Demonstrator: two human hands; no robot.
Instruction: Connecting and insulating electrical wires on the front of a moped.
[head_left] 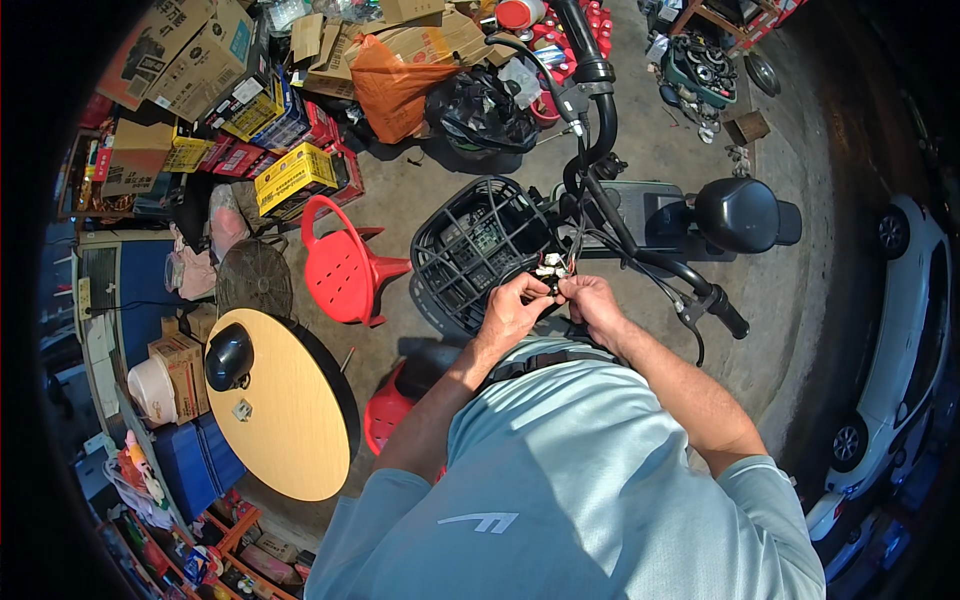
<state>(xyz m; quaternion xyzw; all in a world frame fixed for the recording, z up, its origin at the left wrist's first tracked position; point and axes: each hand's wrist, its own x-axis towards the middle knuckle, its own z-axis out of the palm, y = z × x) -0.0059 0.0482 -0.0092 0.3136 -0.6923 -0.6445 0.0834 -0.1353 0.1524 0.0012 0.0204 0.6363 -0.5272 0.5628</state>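
In front of my body stands an electric scooter, its black handlebar (610, 215) reaching across and its seat (737, 214) off to the right. White wire connectors (550, 264) and loose wires hang out at the scooter's front, beside its black basket (480, 250). My left hand (514, 308) is closed in a pinch just below these connectors. Close by on the other side, my right hand (592, 302) pinches too, its fingertips almost meeting the left ones. Between them is a small dark wire connector, partly hidden by the fingers.
A red plastic stool (340, 265) stands left of the basket, and another red seat (383, 410) is near my left arm. A round wooden table (285, 420) bears a black helmet (230, 356). Boxes (295, 180) and bags pile up beyond. A white car (893, 340) is at right.
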